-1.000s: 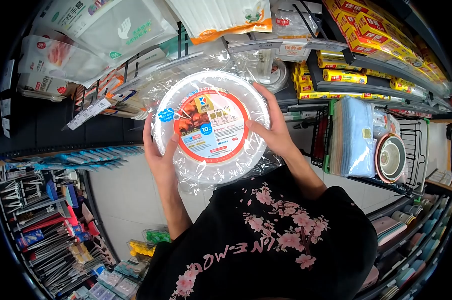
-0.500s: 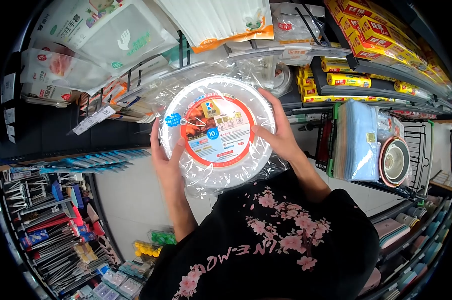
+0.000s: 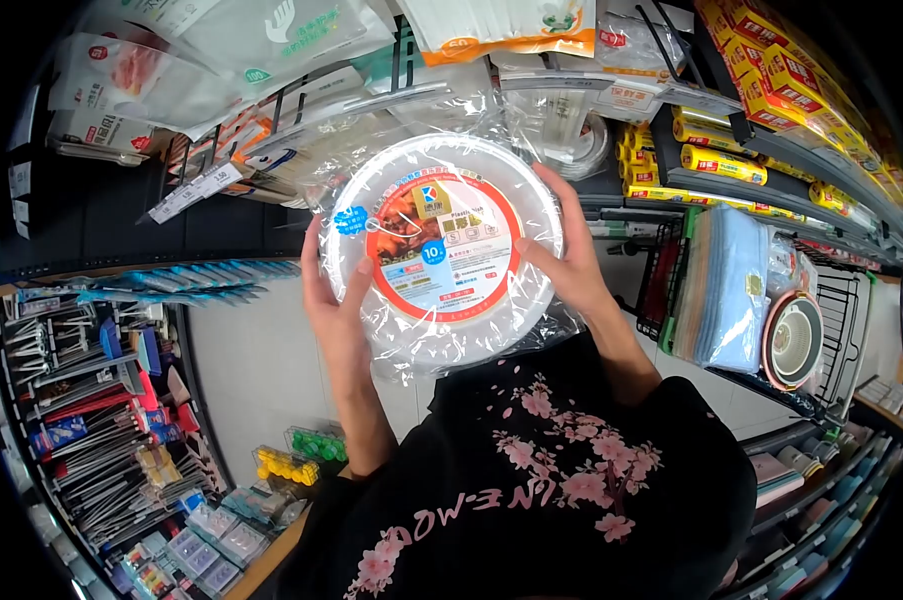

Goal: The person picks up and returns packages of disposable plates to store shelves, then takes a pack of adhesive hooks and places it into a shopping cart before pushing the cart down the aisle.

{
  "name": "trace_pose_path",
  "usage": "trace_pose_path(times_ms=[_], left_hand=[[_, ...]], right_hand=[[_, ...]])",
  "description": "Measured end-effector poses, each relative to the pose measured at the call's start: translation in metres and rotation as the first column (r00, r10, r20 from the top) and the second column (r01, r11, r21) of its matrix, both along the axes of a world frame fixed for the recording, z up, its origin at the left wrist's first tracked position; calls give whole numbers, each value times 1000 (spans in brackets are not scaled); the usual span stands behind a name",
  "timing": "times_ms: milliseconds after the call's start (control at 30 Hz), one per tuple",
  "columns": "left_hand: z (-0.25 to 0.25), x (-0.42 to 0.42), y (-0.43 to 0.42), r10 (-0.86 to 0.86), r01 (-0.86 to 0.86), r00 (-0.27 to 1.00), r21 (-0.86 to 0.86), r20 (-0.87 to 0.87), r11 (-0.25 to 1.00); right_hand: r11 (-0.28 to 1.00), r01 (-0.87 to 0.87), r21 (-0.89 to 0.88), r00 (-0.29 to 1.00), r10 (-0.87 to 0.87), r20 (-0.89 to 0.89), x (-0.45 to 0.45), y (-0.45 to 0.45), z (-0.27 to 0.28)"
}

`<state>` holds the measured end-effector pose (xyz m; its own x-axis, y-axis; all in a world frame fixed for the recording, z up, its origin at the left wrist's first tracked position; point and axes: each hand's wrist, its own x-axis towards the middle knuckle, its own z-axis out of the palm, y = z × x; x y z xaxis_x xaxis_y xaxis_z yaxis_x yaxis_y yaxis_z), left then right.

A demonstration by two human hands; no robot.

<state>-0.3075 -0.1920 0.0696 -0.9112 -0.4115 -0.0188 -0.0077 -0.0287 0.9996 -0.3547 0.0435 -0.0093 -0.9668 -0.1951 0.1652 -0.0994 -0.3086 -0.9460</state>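
A pack of round white plastic plates (image 3: 461,343) in clear crinkled film is held up in front of my chest. Its round label has a red-orange border, a food picture and a blue "10" mark. My left hand (image 3: 343,310) grips the left rim, thumb on the front and fingers around the side. On the opposite rim, my right hand (image 3: 573,255) holds on the same way, with its thumb on the label's edge. Loose film sticks out beyond the rim. Behind the pack hang packaged goods on the shelf, apart from both hands.
Disposable glove packs (image 3: 316,40) hang at upper left, beside a price-tag strip (image 3: 203,190). Yellow boxes (image 3: 786,75) and yellow rolls (image 3: 723,164) fill the right shelves. A shopping cart (image 3: 839,345) at right carries a blue folded pack (image 3: 739,290) and a round basket (image 3: 793,340).
The plate pack and both hands have shifted slightly up and right in view, with the grip unchanged. The upper shelves have moved up and right as the camera turned.
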Motion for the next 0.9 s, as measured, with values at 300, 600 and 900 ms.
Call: trace_pose_path(times_ms=[300,600,900], left_hand=[[-8,1,-5,-6,5,1000,-56,-14,998],[-12,-5,-13,-32,33,999,-33,21,999],[-14,-10,-16,-52,50,996,40,67,998]], right_hand=[[1000,-8,-13,999,8,32,6,0,0],[1000,-3,-13,998,4,62,5,-4,-8],[1000,16,15,996,-18,82,6,-9,3]])
